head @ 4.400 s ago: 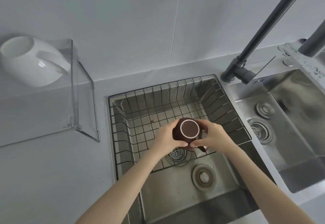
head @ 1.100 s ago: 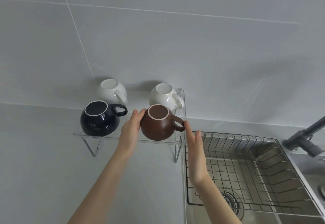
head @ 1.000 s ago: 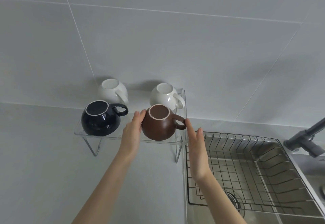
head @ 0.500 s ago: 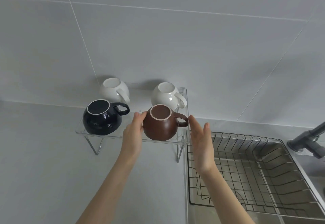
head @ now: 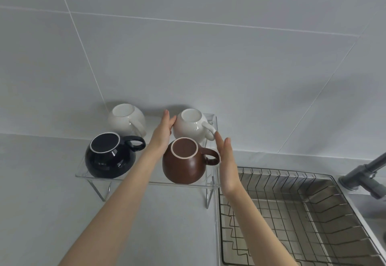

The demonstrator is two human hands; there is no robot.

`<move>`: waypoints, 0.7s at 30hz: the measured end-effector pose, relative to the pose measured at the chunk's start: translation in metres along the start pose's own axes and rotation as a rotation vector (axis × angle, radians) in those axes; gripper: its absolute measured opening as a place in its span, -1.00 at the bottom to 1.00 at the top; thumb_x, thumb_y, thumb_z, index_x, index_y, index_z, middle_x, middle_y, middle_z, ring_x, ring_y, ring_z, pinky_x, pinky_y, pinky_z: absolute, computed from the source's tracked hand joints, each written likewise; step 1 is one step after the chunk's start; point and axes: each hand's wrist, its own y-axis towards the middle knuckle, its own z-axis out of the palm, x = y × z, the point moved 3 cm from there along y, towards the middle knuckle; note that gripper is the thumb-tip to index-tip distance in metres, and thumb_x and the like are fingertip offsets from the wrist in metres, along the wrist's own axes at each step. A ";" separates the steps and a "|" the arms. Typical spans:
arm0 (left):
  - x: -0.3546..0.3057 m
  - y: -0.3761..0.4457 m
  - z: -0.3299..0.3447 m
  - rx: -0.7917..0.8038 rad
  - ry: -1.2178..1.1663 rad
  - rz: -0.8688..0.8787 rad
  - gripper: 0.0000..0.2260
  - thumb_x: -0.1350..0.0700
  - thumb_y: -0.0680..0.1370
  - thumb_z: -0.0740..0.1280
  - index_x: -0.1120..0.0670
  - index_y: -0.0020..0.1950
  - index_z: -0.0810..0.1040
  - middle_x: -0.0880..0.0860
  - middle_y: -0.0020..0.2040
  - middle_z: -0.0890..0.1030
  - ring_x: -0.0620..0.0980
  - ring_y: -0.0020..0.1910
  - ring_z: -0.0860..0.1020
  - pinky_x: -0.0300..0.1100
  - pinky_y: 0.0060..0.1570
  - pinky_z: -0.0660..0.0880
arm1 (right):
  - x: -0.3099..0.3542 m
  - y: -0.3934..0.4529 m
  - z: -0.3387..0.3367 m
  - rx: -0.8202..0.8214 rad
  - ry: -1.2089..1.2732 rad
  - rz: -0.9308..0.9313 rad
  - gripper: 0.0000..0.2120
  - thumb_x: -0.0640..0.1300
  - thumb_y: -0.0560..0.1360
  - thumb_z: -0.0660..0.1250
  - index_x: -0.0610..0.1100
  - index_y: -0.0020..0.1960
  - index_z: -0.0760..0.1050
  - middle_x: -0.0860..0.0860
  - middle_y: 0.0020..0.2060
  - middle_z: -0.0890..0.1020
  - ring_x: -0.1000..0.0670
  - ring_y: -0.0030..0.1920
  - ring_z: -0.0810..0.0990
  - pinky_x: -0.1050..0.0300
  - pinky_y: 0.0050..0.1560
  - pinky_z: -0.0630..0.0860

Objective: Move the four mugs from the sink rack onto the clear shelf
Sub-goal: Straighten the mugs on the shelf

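Observation:
Upside down on the clear shelf (head: 146, 182) stand a brown mug (head: 183, 163) at front right, a dark blue mug (head: 109, 157) at front left, and two white mugs behind, one at back left (head: 126, 119) and one at back right (head: 192, 124). My left hand (head: 164, 131) reaches between the mugs, its flat fingers touching the left side of the back right white mug. My right hand (head: 226, 161) is flat and open just right of the brown mug's handle, fingertips close to the white mug's handle. Neither hand holds anything.
The wire sink rack (head: 292, 213) sits in the steel sink at lower right, with no mugs in the part I can see. A dark grey faucet (head: 367, 174) rises at the right edge. Grey tiled wall lies behind, grey counter (head: 41, 213) under the shelf.
Both hands have left the brown mug, which stays on the shelf. They moved back toward the rear right white mug, the left hand now touching its side.

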 end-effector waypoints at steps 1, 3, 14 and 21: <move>0.000 0.001 -0.001 -0.004 0.013 0.000 -0.43 -0.20 0.55 -0.17 0.08 0.41 0.25 0.05 0.49 0.22 0.08 0.48 0.15 -0.11 0.43 0.06 | -0.001 0.001 -0.002 -0.006 0.012 -0.001 -0.48 0.13 0.57 -0.25 0.03 0.47 0.09 0.20 0.46 0.14 0.36 0.35 0.15 0.43 0.23 0.03; 0.001 0.002 -0.004 -0.021 0.036 0.003 -0.43 -0.20 0.55 -0.16 0.08 0.40 0.27 0.06 0.48 0.24 0.07 0.46 0.19 -0.12 0.41 0.08 | 0.000 0.004 -0.003 -0.004 0.011 0.011 -0.48 0.14 0.57 -0.26 0.04 0.47 0.10 0.18 0.48 0.13 0.34 0.34 0.08 0.44 0.22 0.04; 0.008 -0.010 -0.010 -0.049 0.090 -0.002 -0.40 -0.24 0.52 -0.19 0.01 0.37 0.33 0.03 0.44 0.33 0.06 0.40 0.29 -0.14 0.34 0.15 | 0.010 0.030 -0.013 -0.058 0.067 -0.003 -0.47 0.12 0.58 -0.26 -0.01 0.43 0.18 0.12 0.46 0.21 0.17 0.47 0.06 0.21 0.39 -0.07; 0.011 -0.015 -0.009 -0.071 0.086 0.002 -0.42 -0.24 0.52 -0.16 0.02 0.35 0.35 0.04 0.43 0.35 0.07 0.40 0.30 -0.09 0.38 0.15 | 0.011 0.037 -0.011 -0.064 0.098 -0.006 -0.48 0.12 0.58 -0.24 -0.02 0.44 0.19 0.10 0.47 0.21 0.15 0.48 0.06 0.17 0.45 -0.08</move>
